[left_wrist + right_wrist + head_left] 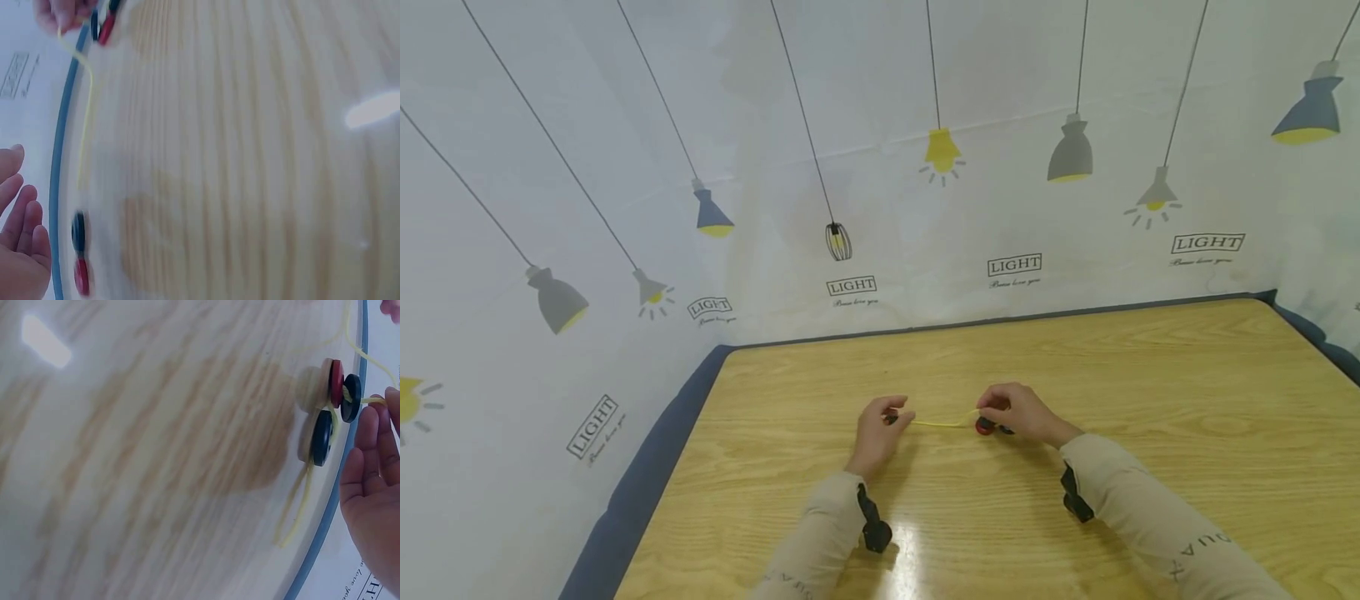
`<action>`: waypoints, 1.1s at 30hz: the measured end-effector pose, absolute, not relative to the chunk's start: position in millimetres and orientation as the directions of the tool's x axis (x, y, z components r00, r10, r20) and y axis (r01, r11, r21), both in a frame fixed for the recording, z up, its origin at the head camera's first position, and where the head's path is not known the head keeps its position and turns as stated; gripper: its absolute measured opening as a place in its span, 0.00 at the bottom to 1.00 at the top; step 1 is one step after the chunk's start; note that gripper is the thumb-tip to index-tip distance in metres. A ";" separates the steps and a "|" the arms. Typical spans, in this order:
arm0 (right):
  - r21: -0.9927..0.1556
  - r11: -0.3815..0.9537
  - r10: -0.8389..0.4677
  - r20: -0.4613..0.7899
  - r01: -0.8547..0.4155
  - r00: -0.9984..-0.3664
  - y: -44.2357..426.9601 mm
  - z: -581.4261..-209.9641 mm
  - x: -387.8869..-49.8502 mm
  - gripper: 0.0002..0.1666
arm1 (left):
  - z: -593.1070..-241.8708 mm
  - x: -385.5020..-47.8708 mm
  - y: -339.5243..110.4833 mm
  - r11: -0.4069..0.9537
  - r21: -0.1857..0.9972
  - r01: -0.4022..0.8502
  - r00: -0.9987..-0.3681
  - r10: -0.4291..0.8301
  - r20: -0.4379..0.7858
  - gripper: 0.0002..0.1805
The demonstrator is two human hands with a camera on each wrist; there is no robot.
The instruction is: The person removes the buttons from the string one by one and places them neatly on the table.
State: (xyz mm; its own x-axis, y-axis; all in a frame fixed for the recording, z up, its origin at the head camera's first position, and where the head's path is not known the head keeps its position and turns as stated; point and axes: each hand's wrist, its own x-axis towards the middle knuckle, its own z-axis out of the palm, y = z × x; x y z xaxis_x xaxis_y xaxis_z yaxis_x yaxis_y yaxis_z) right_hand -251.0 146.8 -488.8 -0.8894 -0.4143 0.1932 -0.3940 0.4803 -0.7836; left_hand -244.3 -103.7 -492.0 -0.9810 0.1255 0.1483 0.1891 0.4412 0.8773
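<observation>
My right hand pinches a yellow string between thumb and fingertips. Just beside those fingers, a red button and a dark button hang together on the string. Another dark button sits below them, with loose string ends trailing from it. From there the yellow string runs across to my left hand. In the left wrist view, a dark disc and a red disc, seen edge-on, lie close to the left hand. Its fingers are loosely bent and apart from the discs.
The wood-grain table spreads around both hands, with a blue edge along its border. A pale wall covering printed with lamps stands behind. Black wrist cameras hang under both sleeves.
</observation>
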 end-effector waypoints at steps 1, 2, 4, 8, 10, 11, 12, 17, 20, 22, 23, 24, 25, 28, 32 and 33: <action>-0.784 0.482 -0.413 0.190 -0.390 -0.891 146.7 -488.2 -250.8 0.05 | -490.6 -243.2 -97.3 0.445 0.873 0.200 -0.978 0.144 0.150 0.16; -0.783 0.483 -0.415 0.189 -0.392 -0.890 146.8 -487.7 -250.7 0.05 | -489.6 -242.3 -90.7 0.445 0.872 0.203 -0.977 0.156 0.148 0.16; -0.785 0.487 -0.412 0.180 -0.383 -0.893 145.7 -485.8 -250.3 0.05 | -489.5 -241.1 -78.9 0.433 0.874 0.219 -0.971 0.183 0.153 0.15; -0.777 0.495 -0.420 0.177 -0.388 -0.890 143.8 -482.7 -249.8 0.05 | -492.9 -240.6 -57.9 0.413 0.879 0.238 -0.963 0.219 0.158 0.14; -0.770 0.501 -0.425 0.180 -0.396 -0.887 143.0 -481.6 -249.9 0.05 | -495.1 -240.9 -49.9 0.405 0.882 0.240 -0.960 0.236 0.152 0.14; -0.765 0.504 -0.428 0.182 -0.401 -0.885 142.8 -481.3 -249.9 0.05 | -496.4 -241.1 -46.5 0.403 0.881 0.246 -0.957 0.245 0.155 0.13; -0.761 0.505 -0.431 0.184 -0.406 -0.883 142.7 -481.3 -250.1 0.05 | -497.4 -241.1 -43.7 0.402 0.882 0.245 -0.956 0.251 0.152 0.14; -0.758 0.500 -0.440 0.194 -0.418 -0.877 142.5 -481.9 -250.7 0.04 | -504.7 -242.5 -35.2 0.417 0.871 0.261 -0.951 0.265 0.159 0.14; -0.761 0.494 -0.445 0.194 -0.420 -0.874 142.6 -483.0 -251.2 0.03 | -506.8 -243.1 -33.0 0.438 0.853 0.283 -0.950 0.251 0.186 0.10; -0.760 0.496 -0.447 0.191 -0.420 -0.874 142.6 -484.0 -251.8 0.03 | -506.3 -242.8 -32.1 0.450 0.844 0.293 -0.950 0.236 0.204 0.08; -0.761 0.496 -0.447 0.187 -0.417 -0.875 142.5 -484.3 -252.0 0.02 | -504.9 -242.3 -31.7 0.456 0.840 0.292 -0.952 0.226 0.208 0.07; -0.763 0.499 -0.447 0.181 -0.412 -0.876 142.4 -484.7 -252.2 0.02 | -503.9 -242.1 -31.4 0.461 0.836 0.296 -0.952 0.220 0.215 0.07; -0.767 0.498 -0.446 0.173 -0.405 -0.878 142.3 -485.2 -252.5 0.02 | -503.0 -242.0 -31.0 0.465 0.833 0.302 -0.951 0.214 0.225 0.07; -0.781 0.501 -0.436 0.143 -0.372 -0.888 141.3 -488.3 -253.4 0.02 | -500.1 -241.6 -30.0 0.472 0.831 0.296 -0.953 0.201 0.225 0.06; -0.773 0.535 -0.415 0.111 -0.341 -0.903 139.3 -492.5 -254.5 0.04 | -496.6 -240.4 -28.1 0.472 0.830 0.298 -0.952 0.205 0.225 0.07; -0.765 0.548 -0.409 0.108 -0.338 -0.906 138.8 -493.2 -254.6 0.04 | -495.6 -239.8 -27.6 0.472 0.829 0.299 -0.952 0.206 0.226 0.07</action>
State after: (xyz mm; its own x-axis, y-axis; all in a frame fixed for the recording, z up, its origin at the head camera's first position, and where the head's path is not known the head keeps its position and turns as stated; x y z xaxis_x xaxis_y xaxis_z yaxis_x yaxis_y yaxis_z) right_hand -254.6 138.8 -493.2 -0.9062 -0.4089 0.1078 -0.3383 0.5479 -0.7651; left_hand -239.8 -27.6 -495.6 -0.9519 0.2063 0.2264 0.2995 0.4716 0.8294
